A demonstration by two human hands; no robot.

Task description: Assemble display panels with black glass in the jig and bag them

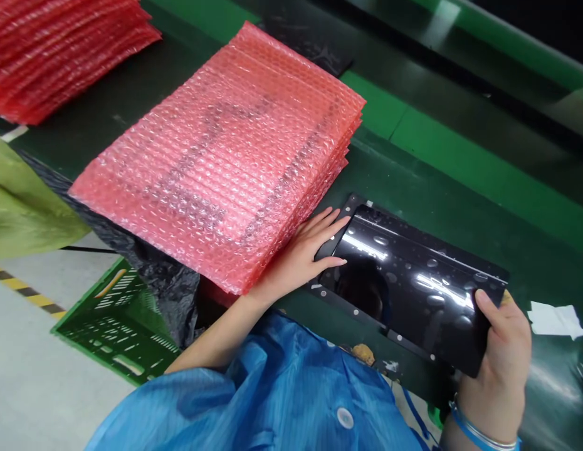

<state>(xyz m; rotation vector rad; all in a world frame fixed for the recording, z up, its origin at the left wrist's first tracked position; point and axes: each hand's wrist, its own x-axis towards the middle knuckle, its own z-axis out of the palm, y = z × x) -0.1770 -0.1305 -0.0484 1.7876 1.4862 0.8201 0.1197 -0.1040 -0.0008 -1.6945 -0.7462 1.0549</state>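
A glossy black panel (pixel 409 282), with bubbles and light streaks on its surface, lies in front of me over a thin black plate (pixel 356 311) dotted with small white discs along its edges. My right hand (pixel 505 338) grips the panel's right end, thumb on top and fingers mostly hidden behind. At the left end, my left hand (pixel 310 250) is open, its fingers spread over the edge of the plate and panel. Close beside that hand stands a stack of red bubble-wrap pouches (pixel 225 156), and the top one shows dark shapes through it.
More red bubble wrap (pixel 61 56) is piled at the upper left. A green crate (pixel 117 326) is on the floor below a black plastic bag (pixel 173 294). White paper (pixel 555 319) lies to the right on the dark green table (pixel 461 200). Yellow-green cloth (pixel 28 200) hangs at the left.
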